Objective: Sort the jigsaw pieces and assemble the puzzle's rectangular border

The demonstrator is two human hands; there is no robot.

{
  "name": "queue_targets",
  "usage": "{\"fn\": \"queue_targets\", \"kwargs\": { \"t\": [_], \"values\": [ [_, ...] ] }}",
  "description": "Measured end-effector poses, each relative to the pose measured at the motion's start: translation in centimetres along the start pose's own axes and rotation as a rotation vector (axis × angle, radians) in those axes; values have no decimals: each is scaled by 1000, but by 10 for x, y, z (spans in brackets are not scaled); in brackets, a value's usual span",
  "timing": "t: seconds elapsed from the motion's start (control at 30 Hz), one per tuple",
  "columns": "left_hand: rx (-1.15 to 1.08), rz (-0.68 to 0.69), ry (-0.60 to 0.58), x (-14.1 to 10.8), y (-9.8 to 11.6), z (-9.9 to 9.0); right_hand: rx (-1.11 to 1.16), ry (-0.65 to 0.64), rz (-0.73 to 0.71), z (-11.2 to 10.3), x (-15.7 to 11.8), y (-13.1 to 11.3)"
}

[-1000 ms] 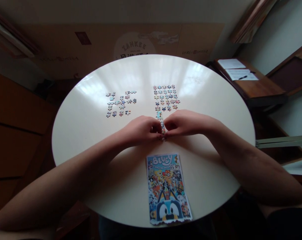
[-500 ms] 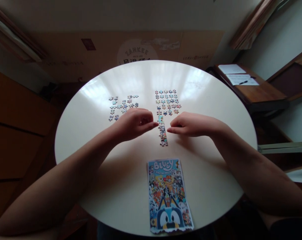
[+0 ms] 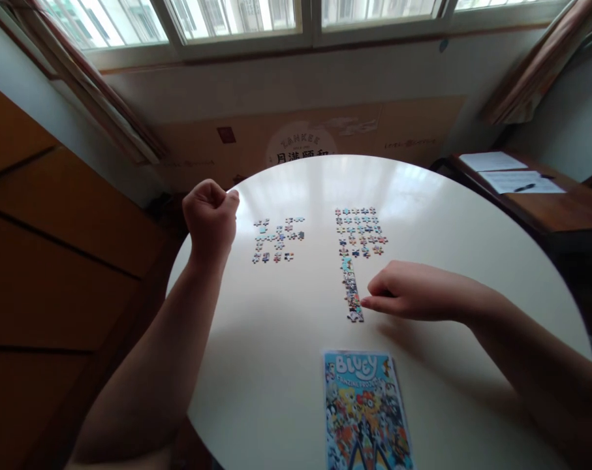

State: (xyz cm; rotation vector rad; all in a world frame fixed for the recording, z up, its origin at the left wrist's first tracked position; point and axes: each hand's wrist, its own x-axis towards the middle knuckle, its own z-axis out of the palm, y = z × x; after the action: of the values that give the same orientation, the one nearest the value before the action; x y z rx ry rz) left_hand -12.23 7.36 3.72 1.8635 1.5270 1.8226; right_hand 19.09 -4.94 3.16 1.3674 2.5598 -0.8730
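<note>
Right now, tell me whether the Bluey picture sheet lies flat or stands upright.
Flat: the Bluey picture sheet lies face up on the white table.

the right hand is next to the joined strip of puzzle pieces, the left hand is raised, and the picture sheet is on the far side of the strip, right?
Not quite: in the head view, the sheet lies on the near side of the strip.

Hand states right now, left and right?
Left hand: curled closed, raised; nothing visible in it, inside hidden.
Right hand: curled closed, thumb tip at the edge of the joined puzzle strip; no held piece visible.
</note>
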Motion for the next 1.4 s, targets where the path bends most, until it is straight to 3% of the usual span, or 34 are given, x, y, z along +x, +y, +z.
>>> {"fn": "queue_targets", "kwargs": {
  "t": [0.17,0.4,0.6,0.67,0.9,1.1,1.4],
  "values": [
    [-92,-66,52,4,-28,8,-35,-39,16,4,-4,-4],
    [25,-46,-4,-7,-33,12,-93,93,25,15,6,-6],
    [103,-40,-84,-12,-43,18,-87,121,20,22,12,-3],
    [149,-61,-144,-14,-45,20,-89,121,29,23,12,-3],
    [550,-16,-525,-28,-38,31,-86,96,57,18,10,-4],
    [708,51,-591,-35,-34,41,-66,155,54,10,5,-8],
    [666,14,-705,-42,-17,47,-73,259,-15,7,6,-9]
  ]
}}
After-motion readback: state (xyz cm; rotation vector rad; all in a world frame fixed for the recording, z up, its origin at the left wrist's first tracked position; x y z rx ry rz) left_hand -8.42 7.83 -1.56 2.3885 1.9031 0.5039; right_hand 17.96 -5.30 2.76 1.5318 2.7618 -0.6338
